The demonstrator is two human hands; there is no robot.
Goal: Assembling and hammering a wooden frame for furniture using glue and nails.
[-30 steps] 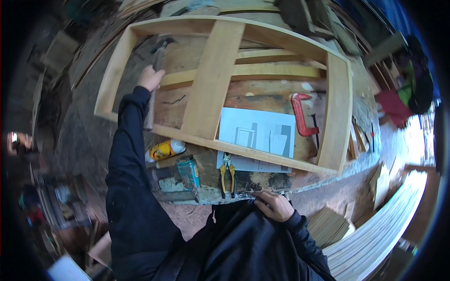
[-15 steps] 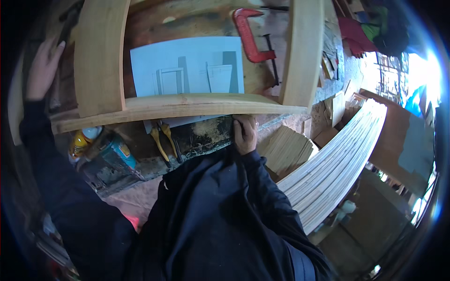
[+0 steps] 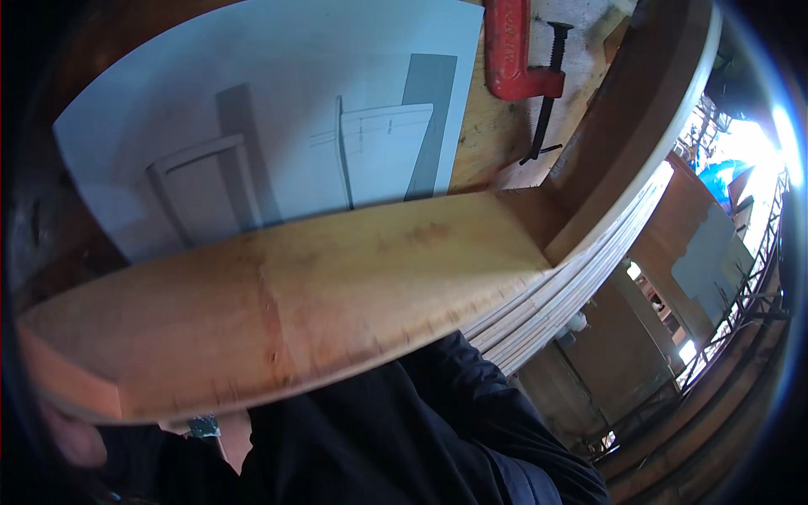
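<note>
Head view: a wooden frame (image 3: 353, 295) fills the middle, its near long board broadside to the camera and reaching up and right from the left grip (image 3: 74, 439).
Left grip's hold: blurred at the lower left, just under the corner where a cross board (image 3: 71, 379) meets the long board; it seems to bear on the frame, but whether the fingers are closed cannot be told.
Right grip: hidden; only the right sleeve (image 3: 480, 396) shows, passing behind the long board, so its state cannot be told.
Drawing sheet (image 3: 320, 42): on the desk (image 3: 475, 160), beyond the frame, above and right of the left grip.
Red clamp (image 3: 509, 67): right of the sheet, well apart from the left grip.
Frame handling: the step looks like raising or tilting the frame; the move seems to call for support at both ends and a level lift past the clamp.
Change in the frame: half a second ago it lay lower, with the left grip inside it and the right grip visible at the desk's edge; now its board looms close and covers the pliers and the right grip.
</note>
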